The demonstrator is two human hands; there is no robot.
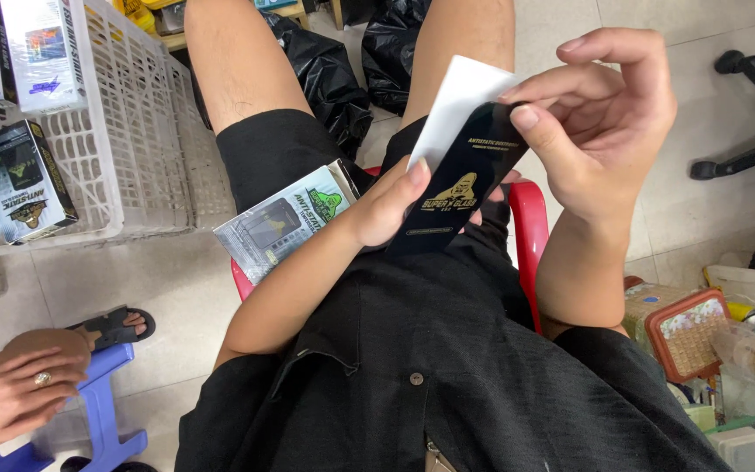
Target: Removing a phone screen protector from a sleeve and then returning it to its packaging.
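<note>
My left hand grips the lower end of a long black sleeve with gold print, held above my lap. My right hand pinches the sleeve's upper end, where a white card sticks out of it. A flat grey and green retail box rests on my left thigh, beside my left wrist. I sit on a red plastic stool.
A white slatted plastic crate with several similar boxes stands at the left. Black plastic bags lie beyond my knees. Another person's hand rests over a blue stool at bottom left. A small basket and clutter sit at right.
</note>
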